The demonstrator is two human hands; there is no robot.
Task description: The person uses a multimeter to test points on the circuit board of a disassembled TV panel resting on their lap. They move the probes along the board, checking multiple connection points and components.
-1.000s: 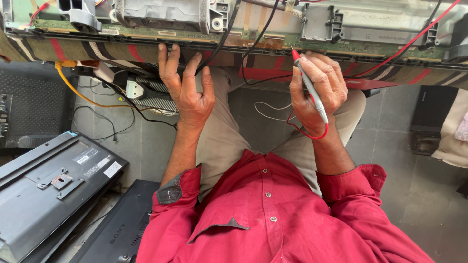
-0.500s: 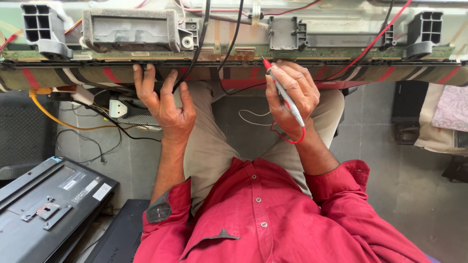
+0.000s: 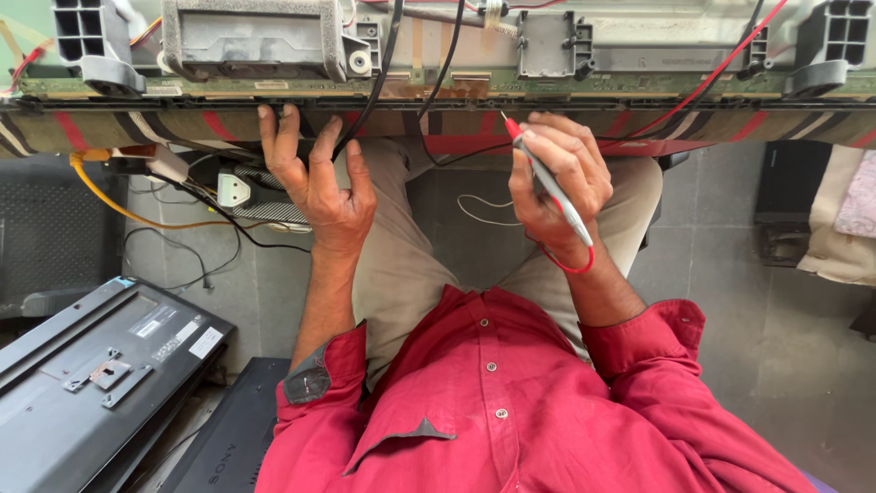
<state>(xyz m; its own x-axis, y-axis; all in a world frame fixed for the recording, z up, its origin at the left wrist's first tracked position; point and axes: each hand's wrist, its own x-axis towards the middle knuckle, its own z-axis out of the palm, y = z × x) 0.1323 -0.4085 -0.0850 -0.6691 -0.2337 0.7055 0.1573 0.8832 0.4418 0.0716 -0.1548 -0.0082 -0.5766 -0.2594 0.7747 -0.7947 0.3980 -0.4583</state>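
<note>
Seen from above, over a red shirt [image 3: 511, 411] with sleeves rolled to the forearm. Left hand [image 3: 319, 183] reaching forward, palm down, fingers spread and slightly curled, tips laid against the near edge of the striped cloth [image 3: 109, 128] under the opened flat chassis [image 3: 438, 55]. Holding nothing; black cables [image 3: 383, 82] running down just past the fingertips.

Right hand [image 3: 561, 178] raised just below the same edge, fingers pressed together and pinching a slim probe [image 3: 547, 187] with a grey shaft and red tip, pen-fashion. Red tip pointing up-left, near the cloth edge; contact with the board not clear. Red lead [image 3: 570, 265] looping out under the wrist, another red wire [image 3: 712, 82] rising across the chassis to the upper right.

On the chassis: a grey metal box [image 3: 246, 36] upper left, grey plastic corner brackets [image 3: 87, 46] at the far ends, a narrow green circuit strip [image 3: 274, 87] along the near rim.

At lower left, a dark flat panel back [image 3: 91, 374] leaning on the floor, carrying two small pale rectangular stickers [image 3: 178, 333] and a metal bracket [image 3: 96, 374]. Beside it, a second dark panel [image 3: 228, 438], close to the left elbow.

Under the bench, an orange cable [image 3: 119, 205] and a white plug [image 3: 233, 190] near the left hand. Grey tiled floor [image 3: 776, 347] open to the right of the knees; a dark box [image 3: 789, 201] and pale fabric [image 3: 844, 219] at the far right edge.
</note>
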